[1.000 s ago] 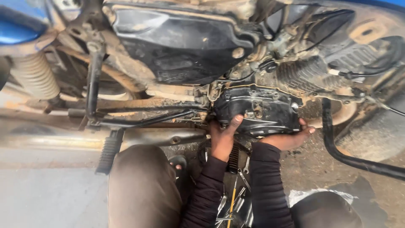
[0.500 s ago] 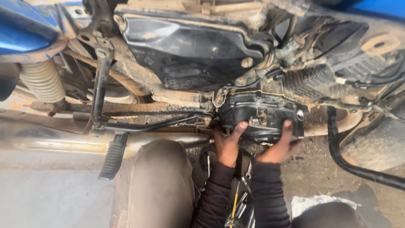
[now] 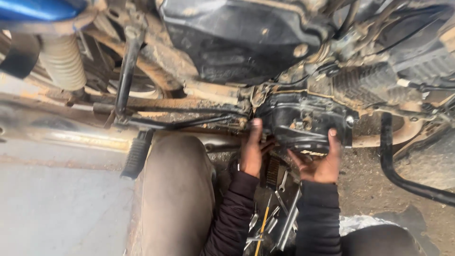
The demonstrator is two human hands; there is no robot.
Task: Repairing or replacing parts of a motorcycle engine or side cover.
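Note:
A dirty black engine side cover (image 3: 303,121) sits low on a motorcycle's engine. My left hand (image 3: 251,150) grips the cover's left edge, thumb up along it. Under the lower right edge my right hand (image 3: 318,162) cups the cover, with the thumb pressed on its face. Both arms wear dark sleeves. My knee in brown trousers (image 3: 175,194) is to the left of my arms.
Wrenches and other hand tools (image 3: 277,213) lie on the ground between my arms. A footpeg (image 3: 137,152) and a black lever rod (image 3: 125,71) are at left, a curved black pipe (image 3: 393,166) at right. A pale spring shock (image 3: 61,61) stands at far left.
The view has moved closer. My right hand has slid from the cover's right side to beneath its lower edge; my left hand stays on the left edge.

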